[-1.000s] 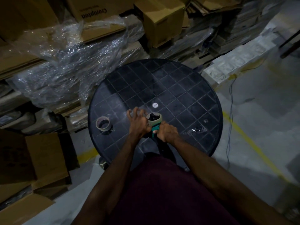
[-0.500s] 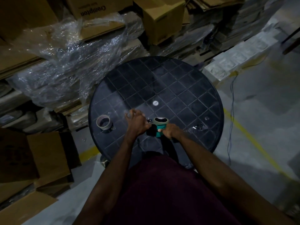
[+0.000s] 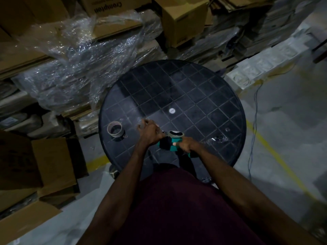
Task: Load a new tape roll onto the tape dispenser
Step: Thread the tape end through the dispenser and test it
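Observation:
A teal and black tape dispenser (image 3: 170, 146) is held low over the near part of the round black table (image 3: 194, 85). My right hand (image 3: 186, 145) grips its handle side. A pale tape roll (image 3: 176, 133) sits on top of the dispenser. My left hand (image 3: 150, 133) is just left of the roll, fingers pinched on what looks like the tape's loose end, a thin strip running back to the roll. An empty-looking brown tape core (image 3: 115, 129) stands on the table's left side, apart from both hands.
A crumpled bit of clear plastic (image 3: 218, 138) lies on the table's right side. Cardboard boxes (image 3: 184, 20) and plastic-wrapped stacks (image 3: 79, 71) crowd behind and left of the table. A cable (image 3: 254, 121) and a yellow floor line (image 3: 276, 156) run on the right.
My left hand has come off the top of the roll and drawn left and away from it. The dispenser has tipped lower in my right hand.

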`<state>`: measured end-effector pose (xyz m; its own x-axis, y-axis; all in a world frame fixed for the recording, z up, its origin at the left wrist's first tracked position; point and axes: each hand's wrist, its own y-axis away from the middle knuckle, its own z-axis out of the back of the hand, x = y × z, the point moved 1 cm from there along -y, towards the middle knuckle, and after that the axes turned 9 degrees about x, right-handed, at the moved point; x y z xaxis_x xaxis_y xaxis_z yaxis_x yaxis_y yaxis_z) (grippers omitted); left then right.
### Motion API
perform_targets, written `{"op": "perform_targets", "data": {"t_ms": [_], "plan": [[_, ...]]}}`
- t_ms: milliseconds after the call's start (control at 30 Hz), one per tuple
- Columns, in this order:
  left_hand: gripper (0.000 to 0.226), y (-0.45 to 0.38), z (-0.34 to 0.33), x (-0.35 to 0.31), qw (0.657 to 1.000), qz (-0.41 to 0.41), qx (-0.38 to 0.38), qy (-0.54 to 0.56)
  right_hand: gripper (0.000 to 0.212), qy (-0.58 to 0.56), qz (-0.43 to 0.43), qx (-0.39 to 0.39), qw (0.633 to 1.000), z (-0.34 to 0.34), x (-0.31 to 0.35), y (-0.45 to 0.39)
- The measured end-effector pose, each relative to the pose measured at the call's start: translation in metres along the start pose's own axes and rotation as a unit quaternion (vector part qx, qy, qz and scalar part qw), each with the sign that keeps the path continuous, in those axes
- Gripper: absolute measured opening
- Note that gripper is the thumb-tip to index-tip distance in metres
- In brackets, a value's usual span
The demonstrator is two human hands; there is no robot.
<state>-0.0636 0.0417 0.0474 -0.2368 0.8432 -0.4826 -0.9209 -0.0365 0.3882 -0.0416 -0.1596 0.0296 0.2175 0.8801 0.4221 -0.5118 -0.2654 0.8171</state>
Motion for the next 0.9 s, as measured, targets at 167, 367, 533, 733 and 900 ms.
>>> {"op": "perform_targets", "data": {"t_ms": [167, 367, 533, 733, 900], "plan": [[0.046, 0.005, 0.007, -0.013, 0.999, -0.027, 0.012, 0.028, 0.054, -0.023, -0.001, -0.022, 1.000, 0.000, 0.000, 0.000], [0.051, 0.013, 0.012, -0.013, 0.994, -0.008, -0.009, 0.108, 0.060, 0.011, 0.003, 0.016, 1.000, 0.002, 0.004, 0.002], [0.031, 0.009, 0.015, 0.005, 0.992, 0.013, -0.030, 0.123, 0.057, -0.097, -0.013, 0.004, 0.995, 0.012, -0.006, 0.003], [0.036, 0.007, 0.032, 0.001, 0.997, 0.022, -0.071, 0.032, 0.053, -0.160, -0.032, 0.125, 0.979, 0.010, -0.006, 0.017], [0.033, 0.002, 0.033, 0.003, 0.994, 0.050, -0.061, 0.076, 0.062, -0.187, -0.035, 0.152, 0.970, 0.013, -0.012, 0.013]]}}
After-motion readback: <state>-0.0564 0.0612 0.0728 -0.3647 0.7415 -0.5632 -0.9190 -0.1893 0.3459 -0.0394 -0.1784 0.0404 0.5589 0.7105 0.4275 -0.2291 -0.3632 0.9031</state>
